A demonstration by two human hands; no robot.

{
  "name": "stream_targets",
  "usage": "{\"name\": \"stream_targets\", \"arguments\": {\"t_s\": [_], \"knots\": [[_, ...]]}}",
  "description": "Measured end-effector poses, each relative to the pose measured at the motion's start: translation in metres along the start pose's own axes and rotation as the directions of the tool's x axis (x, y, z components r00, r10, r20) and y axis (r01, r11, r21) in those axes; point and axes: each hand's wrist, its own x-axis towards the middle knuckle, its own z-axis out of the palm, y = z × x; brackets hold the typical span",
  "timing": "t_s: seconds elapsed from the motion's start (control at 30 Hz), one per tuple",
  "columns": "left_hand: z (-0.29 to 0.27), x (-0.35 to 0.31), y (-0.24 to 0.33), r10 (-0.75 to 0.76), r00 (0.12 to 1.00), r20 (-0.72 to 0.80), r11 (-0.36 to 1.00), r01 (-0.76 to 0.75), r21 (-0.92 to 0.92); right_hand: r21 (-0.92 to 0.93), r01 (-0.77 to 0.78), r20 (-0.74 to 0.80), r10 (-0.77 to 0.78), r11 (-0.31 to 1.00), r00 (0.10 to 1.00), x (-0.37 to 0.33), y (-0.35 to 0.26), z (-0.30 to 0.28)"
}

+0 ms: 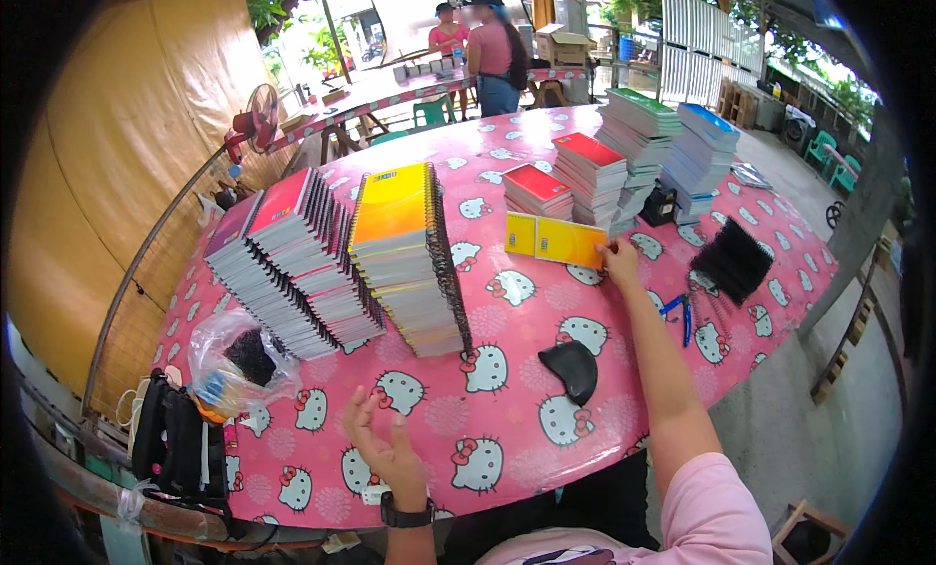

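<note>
My right hand (619,261) reaches out over the table and pinches the right end of a yellow notebook (573,243) that has no wire coil showing. A smaller yellow piece (521,233) shows at its left end; whether the two are joined I cannot tell. My left hand (385,446), a black watch on its wrist, is held near the front edge with fingers apart and nothing in it. Beyond it rises a tall stack of yellow spiral notebooks (392,209). A black curved pouch-like thing (570,370) lies between my arms.
Red (285,209) and purple spiral-notebook stacks stand left, near a plastic bag (229,360) and black bag (175,448). Uncoiled red (590,148), green (639,112) and blue stacks stand back right. Blue-handled pliers (685,316) and black wire coils (733,261) lie right. Two people are beyond.
</note>
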Motion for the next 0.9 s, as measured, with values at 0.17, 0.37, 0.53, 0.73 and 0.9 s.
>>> {"name": "stream_targets", "arguments": {"t_s": [0.17, 0.37, 0.53, 0.73, 0.9], "knots": [[0.030, -0.022, 0.026, 0.090, 0.949, 0.301, 0.984, -0.131, 0.118, 0.195, 0.113, 0.149, -0.144, 0.974, 0.978, -0.047, -0.023, -0.045], [0.076, -0.042, 0.025, -0.268, 0.864, 0.426, 0.864, 0.411, -0.291, 0.362, 0.068, 0.387, -0.217, 0.930, 0.896, -0.219, -0.088, -0.068], [0.049, -0.051, -0.003, -0.321, 0.703, 0.635, 0.711, 0.621, -0.329, 0.581, -0.258, 0.521, -0.109, 0.772, 0.847, -0.273, -0.090, -0.058], [0.046, -0.077, -0.014, -0.367, 0.695, 0.618, 0.748, 0.616, -0.248, 0.532, -0.230, 0.534, -0.112, 0.815, 0.838, -0.296, -0.090, -0.023], [0.053, -0.066, -0.005, -0.274, 0.844, 0.461, 0.929, 0.356, -0.100, 0.417, -0.338, 0.631, -0.001, 0.843, 0.776, -0.284, -0.094, -0.025]]}}
